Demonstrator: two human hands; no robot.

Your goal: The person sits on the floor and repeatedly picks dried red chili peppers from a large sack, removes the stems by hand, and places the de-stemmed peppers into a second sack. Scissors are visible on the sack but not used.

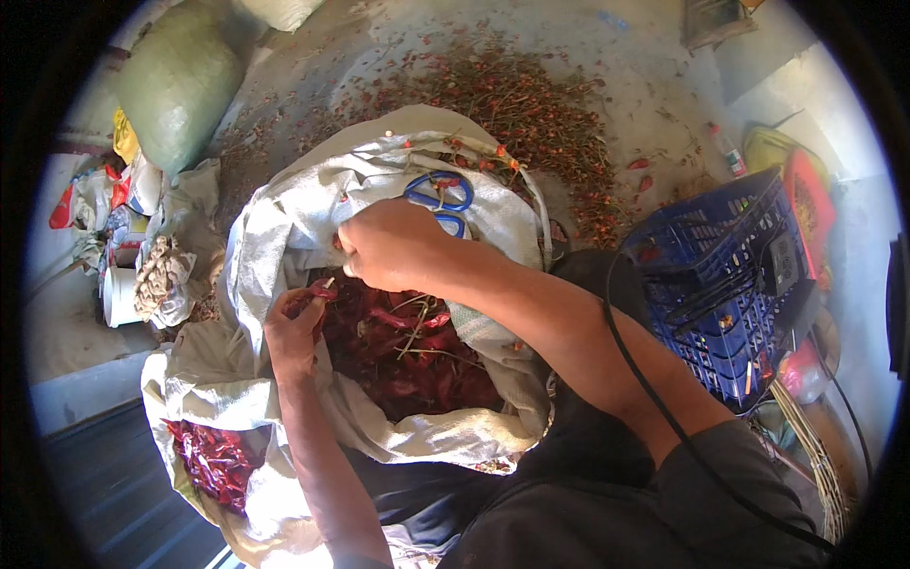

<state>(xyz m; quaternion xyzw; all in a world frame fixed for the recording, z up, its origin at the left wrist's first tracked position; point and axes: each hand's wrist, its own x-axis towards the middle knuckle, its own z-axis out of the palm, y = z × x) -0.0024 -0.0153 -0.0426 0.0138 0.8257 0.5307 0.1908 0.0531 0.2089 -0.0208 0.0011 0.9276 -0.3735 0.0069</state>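
My left hand holds a dried red chili pepper at the left inner edge of a large white woven sack. To the right and a little above it is my right hand, its fingers curled over the sack's opening; what lies between those fingertips is hidden. Inside the rolled-down sack lie dark red dried chilies, some with long pale stems. Blue-handled scissors rest on the sack's far fold, partly behind my right hand. A smaller white sack at the lower left contains bright red dried chilies.
Red and brown stems and chili bits are strewn over the floor beyond the sack. A blue plastic crate stands at right, near a plastic bottle. A full green sack and a white bucket are at left. A black cable crosses my right arm.
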